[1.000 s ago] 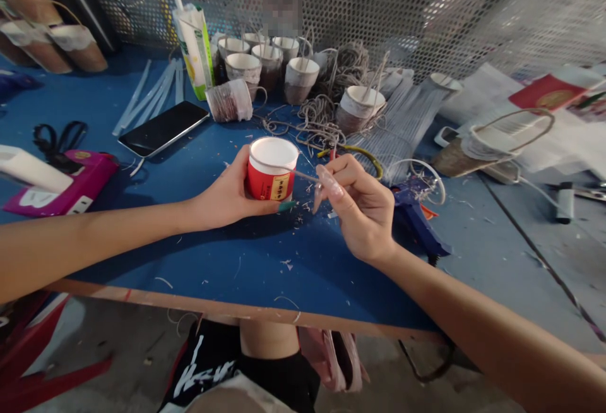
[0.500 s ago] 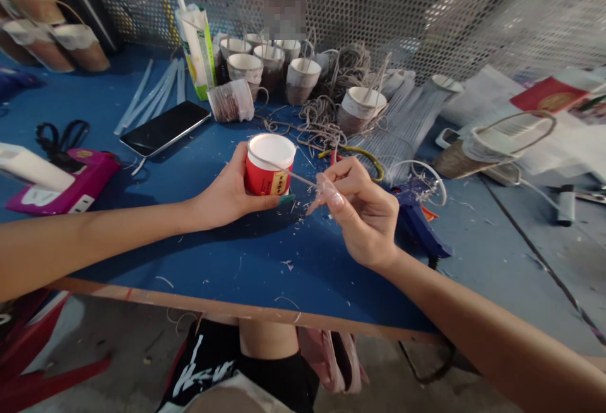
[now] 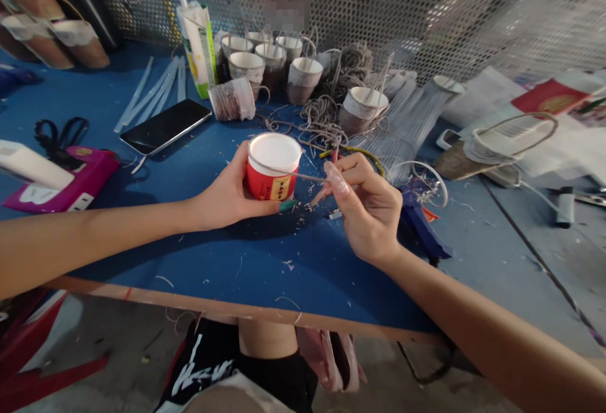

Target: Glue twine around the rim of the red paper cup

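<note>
Wrapped around a red paper cup point(image 3: 267, 184) with a white rim, my left hand point(image 3: 225, 193) holds it just above the blue table, from the left side. A thin grey cord point(image 3: 307, 177) runs round the cup's front below the rim and stretches to the right. Its far end is pinched between the thumb and forefinger of my right hand point(image 3: 367, 208). Just right of that hand lies a blue glue gun point(image 3: 423, 227), partly hidden by it. Beyond the cup is a loose tangle of grey cord point(image 3: 322, 116).
Several cord-wrapped cups point(image 3: 269, 62) stand at the back, one on its side point(image 3: 231, 100). A phone point(image 3: 165, 126), a drink carton point(image 3: 197, 50) and a purple power strip point(image 3: 61, 179) are at left. Clear glue sticks point(image 3: 402, 122) lie behind the glue gun. A mesh panel point(image 3: 379, 9) borders the back.
My right hand has shifted slightly right with the cord, which now lies closer along the cup's front. The cup has turned a little and moved slightly right in my left hand.
</note>
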Available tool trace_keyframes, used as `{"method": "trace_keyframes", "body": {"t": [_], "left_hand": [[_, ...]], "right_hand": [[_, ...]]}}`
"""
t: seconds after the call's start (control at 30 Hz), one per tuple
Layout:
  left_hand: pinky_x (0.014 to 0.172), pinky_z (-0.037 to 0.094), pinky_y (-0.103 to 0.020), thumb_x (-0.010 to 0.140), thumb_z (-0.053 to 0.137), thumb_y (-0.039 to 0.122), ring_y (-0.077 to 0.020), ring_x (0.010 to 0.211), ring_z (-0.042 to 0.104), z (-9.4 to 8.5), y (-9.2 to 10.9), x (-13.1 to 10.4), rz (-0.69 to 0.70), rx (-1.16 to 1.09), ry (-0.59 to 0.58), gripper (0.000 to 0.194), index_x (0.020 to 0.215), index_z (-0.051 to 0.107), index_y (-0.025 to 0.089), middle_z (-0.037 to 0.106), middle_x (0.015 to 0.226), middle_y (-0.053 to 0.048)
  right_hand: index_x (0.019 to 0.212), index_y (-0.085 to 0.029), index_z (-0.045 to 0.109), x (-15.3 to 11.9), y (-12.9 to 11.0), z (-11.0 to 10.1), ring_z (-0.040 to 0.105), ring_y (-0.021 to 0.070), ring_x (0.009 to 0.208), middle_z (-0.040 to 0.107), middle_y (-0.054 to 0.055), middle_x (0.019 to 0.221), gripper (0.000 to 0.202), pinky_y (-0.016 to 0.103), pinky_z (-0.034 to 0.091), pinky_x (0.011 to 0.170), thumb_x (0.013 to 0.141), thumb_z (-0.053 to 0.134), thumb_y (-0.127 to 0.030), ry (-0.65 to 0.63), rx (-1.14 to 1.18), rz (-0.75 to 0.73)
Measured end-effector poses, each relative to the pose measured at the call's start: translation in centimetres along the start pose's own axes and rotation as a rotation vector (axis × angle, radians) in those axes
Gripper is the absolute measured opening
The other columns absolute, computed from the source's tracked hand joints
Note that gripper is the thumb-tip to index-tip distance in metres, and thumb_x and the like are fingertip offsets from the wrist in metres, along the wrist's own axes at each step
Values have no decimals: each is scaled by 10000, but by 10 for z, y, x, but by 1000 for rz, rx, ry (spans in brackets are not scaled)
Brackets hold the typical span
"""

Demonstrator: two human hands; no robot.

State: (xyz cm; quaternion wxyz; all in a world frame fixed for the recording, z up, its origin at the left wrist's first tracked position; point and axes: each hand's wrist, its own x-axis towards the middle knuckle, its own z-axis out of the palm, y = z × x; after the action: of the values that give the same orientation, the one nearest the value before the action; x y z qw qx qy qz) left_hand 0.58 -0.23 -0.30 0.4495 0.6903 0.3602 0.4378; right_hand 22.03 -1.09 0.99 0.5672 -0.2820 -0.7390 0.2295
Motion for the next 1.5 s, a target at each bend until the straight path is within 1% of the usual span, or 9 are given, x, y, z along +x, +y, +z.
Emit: {"method": "trace_keyframes", "body": {"t": [0.2, 0.33, 0.53, 0.73, 0.9, 1.1, 1.2, 1.33, 1.5], "left_hand": [[1072, 486, -508, 648, 815, 346, -308, 1242, 586, 0, 2, 0, 30, 15, -23, 767, 1289, 412, 230, 602, 1310, -113], [1085, 472, -510, 644, 818, 339, -308, 1259, 576, -1, 0, -1, 25, -4, -46, 810, 1322, 394, 211, 589, 1337, -126], [1114, 443, -532, 640, 819, 306, -326, 1280, 561, -1, 0, -1, 28, -38, -77, 808, 1338, 425, 203, 582, 1341, -125], [1108, 454, -538, 637, 819, 306, -340, 1305, 546, 0, -1, -1, 24, -45, -98, 915, 1420, 354, 215, 575, 1371, -135], [1112, 447, -551, 639, 822, 303, -348, 1302, 545, 0, 2, -1, 33, -39, -102, 953, 1448, 325, 223, 583, 1352, -134], [1089, 467, -555, 652, 808, 298, -338, 1279, 570, 0, 0, -1, 5, -65, -86, 886, 1409, 353, 234, 603, 1323, -119], [1086, 473, -546, 654, 804, 285, -338, 1290, 562, 0, -1, -1, -20, -88, -85, 869, 1402, 364, 231, 602, 1332, -117], [1096, 473, -521, 644, 796, 254, -338, 1316, 543, -2, 0, -2, -18, -109, -120, 876, 1406, 365, 225, 587, 1372, -121], [1059, 512, -510, 640, 808, 268, -341, 1261, 589, -3, 2, -4, -28, -147, -166, 891, 1414, 370, 215, 605, 1347, -128]], "right_hand": [[757, -245, 636, 0, 1, 1, 530, 172, 761, 572, 6, 740, 195, 400, 477, 747, 948, 597, -237, 14, 31, -12], [743, -231, 617, 0, 1, 1, 525, 167, 738, 559, 2, 728, 195, 391, 491, 722, 936, 613, -256, 33, 6, -17], [747, -224, 614, 1, 1, 1, 520, 164, 740, 569, 5, 726, 185, 376, 475, 710, 931, 620, -247, 44, -14, -42], [758, -220, 617, 1, 0, 0, 533, 162, 743, 579, 5, 750, 171, 386, 459, 733, 922, 637, -264, 32, -62, -64], [752, -224, 601, 0, 1, -1, 533, 166, 745, 558, 5, 750, 176, 400, 480, 735, 914, 643, -279, 27, -96, -40], [781, -234, 605, -2, 0, -3, 531, 175, 755, 556, 8, 742, 142, 425, 483, 754, 922, 612, -242, -14, -115, -120], [785, -233, 609, -3, 0, -4, 533, 174, 747, 549, 7, 759, 135, 444, 487, 772, 918, 610, -250, -21, -125, -115], [781, -230, 615, -3, 0, -3, 529, 163, 724, 529, 0, 757, 124, 444, 484, 778, 905, 625, -231, -12, -124, -100], [786, -230, 634, -4, 0, -4, 528, 176, 751, 537, 16, 790, 112, 442, 479, 761, 894, 643, -261, -13, -146, -106]]}}
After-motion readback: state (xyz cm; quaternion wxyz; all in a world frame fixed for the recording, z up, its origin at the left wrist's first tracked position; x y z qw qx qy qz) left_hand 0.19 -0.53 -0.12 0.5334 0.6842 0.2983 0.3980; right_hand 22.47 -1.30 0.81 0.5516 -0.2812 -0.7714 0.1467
